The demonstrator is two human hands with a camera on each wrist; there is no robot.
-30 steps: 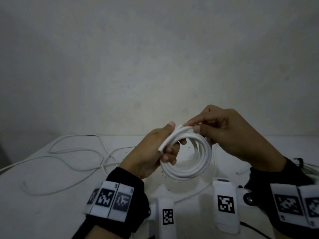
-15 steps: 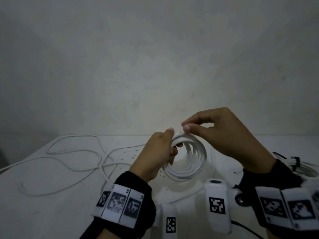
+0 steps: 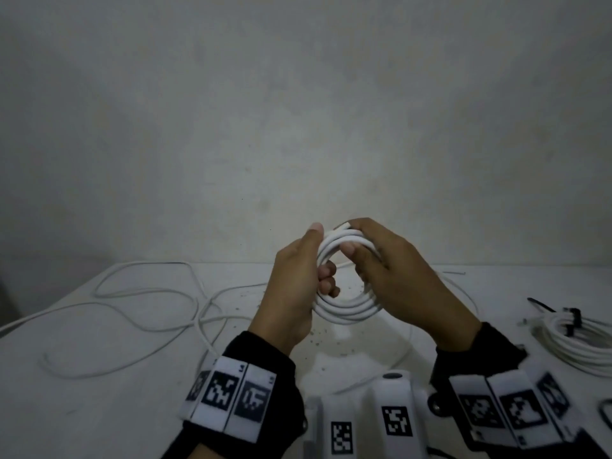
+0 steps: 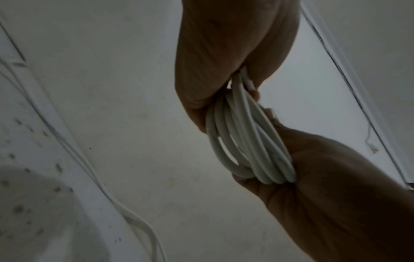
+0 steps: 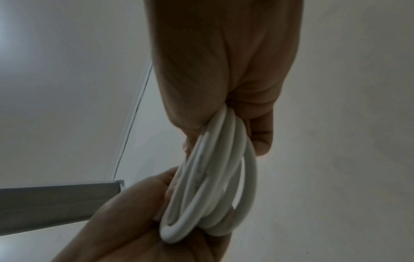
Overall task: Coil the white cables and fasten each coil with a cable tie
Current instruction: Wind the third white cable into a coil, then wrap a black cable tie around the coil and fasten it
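A white cable coil (image 3: 344, 309) of several loops hangs in the air above the table, held between both hands. My left hand (image 3: 298, 286) grips its left side, thumb up on top and fingers curled through the ring. My right hand (image 3: 387, 276) grips the right and upper side, thumb pressed on the inner edge. The cable's end pokes out at the top between the two thumbs. In the left wrist view the coil (image 4: 246, 141) runs between both palms. The right wrist view shows the same coil (image 5: 212, 186) pinched at both ends.
Loose white cable (image 3: 139, 293) sprawls in loops over the left of the white table (image 3: 99, 392). A finished coil (image 3: 583, 339) bound with black ties lies at the right edge. A thin cable runs under the hands. A bare wall stands close behind.
My right hand came down from pinching the cable's end at the top and now wraps the coil's right side. The coil and both hands rose slightly; the view dipped, showing the finished coil.
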